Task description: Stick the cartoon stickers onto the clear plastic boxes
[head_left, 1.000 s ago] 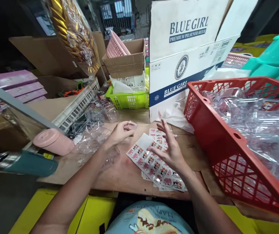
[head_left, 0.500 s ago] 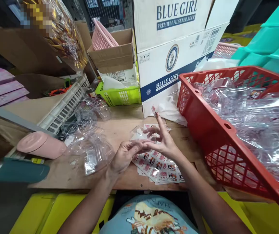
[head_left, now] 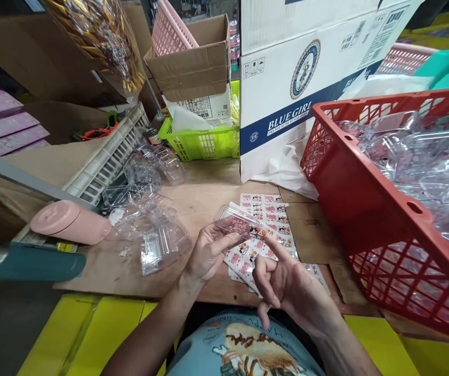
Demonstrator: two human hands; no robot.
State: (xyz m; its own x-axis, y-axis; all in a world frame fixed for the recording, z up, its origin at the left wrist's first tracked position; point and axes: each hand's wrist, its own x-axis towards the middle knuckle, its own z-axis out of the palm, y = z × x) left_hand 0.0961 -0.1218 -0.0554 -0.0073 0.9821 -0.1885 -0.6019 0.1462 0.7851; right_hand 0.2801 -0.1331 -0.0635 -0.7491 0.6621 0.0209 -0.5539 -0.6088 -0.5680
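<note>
Over the table, my left hand point(head_left: 210, 251) pinches a small clear plastic box point(head_left: 230, 213) at its near left side. A printed sticker point(head_left: 243, 226) with pink lettering and cartoon cats is on the box. The index finger of my right hand point(head_left: 292, 282) reaches out to the sticker's right end, by the cats; its other fingers are loosely bent, apart, and hold nothing. Below and beyond the box lie sheets of the same stickers point(head_left: 281, 230), partly covered by my hands.
Clear plastic boxes point(head_left: 165, 245) are heaped on the left, near a pink bottle point(head_left: 71, 222) and a teal bottle point(head_left: 44, 263). A red crate point(head_left: 377, 198) full of clear boxes stands right. Behind are a white carton point(head_left: 271, 89) and a lime basket point(head_left: 204, 143).
The sticker that was on my raised right fingertip is now on the box. My right hand has come down and nearer, and the view has shifted slightly.
</note>
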